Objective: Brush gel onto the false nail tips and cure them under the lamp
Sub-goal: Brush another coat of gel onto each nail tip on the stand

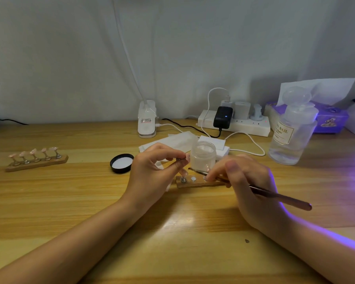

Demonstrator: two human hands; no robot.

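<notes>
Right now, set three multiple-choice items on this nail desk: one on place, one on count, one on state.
1. Where does the black lid lie?
A. left of the gel jar
B. on the jar
C. beside the tissue box

2. How many nail tips stand on the far-left wooden stand?
A. three
B. five
C. seven

3. What does the right hand hold?
A. nothing
B. the lid
C. a brush

Key: A, the lid lies on the table, inside up; B, five stems show; C, fingers grip the handle.
</notes>
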